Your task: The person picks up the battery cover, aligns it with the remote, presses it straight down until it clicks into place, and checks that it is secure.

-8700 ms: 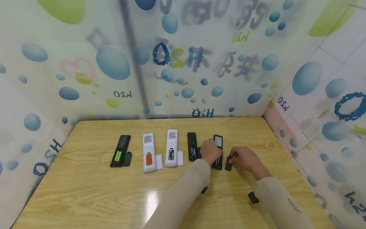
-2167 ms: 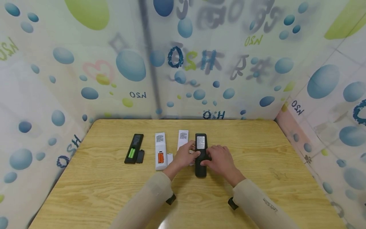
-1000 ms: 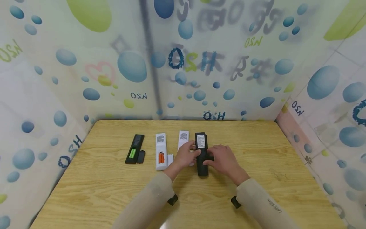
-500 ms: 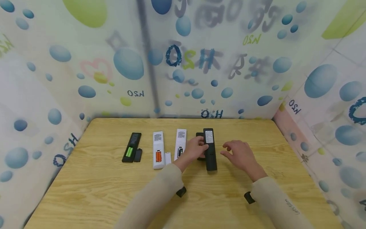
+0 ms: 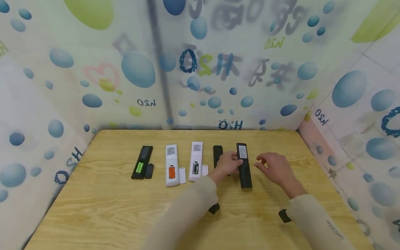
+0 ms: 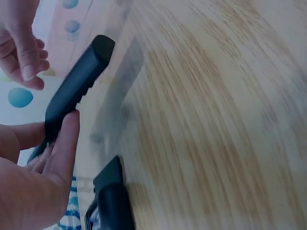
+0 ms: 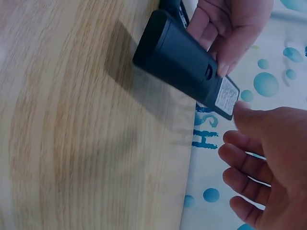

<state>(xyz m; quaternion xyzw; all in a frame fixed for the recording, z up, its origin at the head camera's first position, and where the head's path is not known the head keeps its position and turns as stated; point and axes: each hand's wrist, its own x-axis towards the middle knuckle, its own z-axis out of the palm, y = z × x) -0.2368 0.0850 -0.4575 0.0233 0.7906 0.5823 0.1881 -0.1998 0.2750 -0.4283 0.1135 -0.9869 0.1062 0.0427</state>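
Observation:
My left hand (image 5: 227, 163) pinches a black remote control (image 5: 244, 166) between thumb and fingers. Its back, with a white label, faces up and its battery cover is on. In the left wrist view, the remote (image 6: 76, 84) hangs above the table over its shadow. My right hand (image 5: 278, 171) hovers just right of it, holding nothing, fingers loosely bent; in the right wrist view the thumb of this hand (image 7: 278, 158) appears close to the remote's label end. Partly behind my left hand lies another black remote (image 5: 217, 152), its battery bay hidden in the head view.
Two white remotes (image 5: 171, 156) (image 5: 196, 152) lie with battery bays uncovered and batteries showing, white covers (image 5: 182, 175) (image 5: 205, 170) beside them. Far left is a black remote (image 5: 145, 154) with green batteries and its cover (image 5: 149, 171). The wooden table (image 5: 109, 208) meets a patterned wall behind.
My left hand has carried the black remote to the right, away from the other black remote, which is uncovered more. My right hand has let go of it and moved right.

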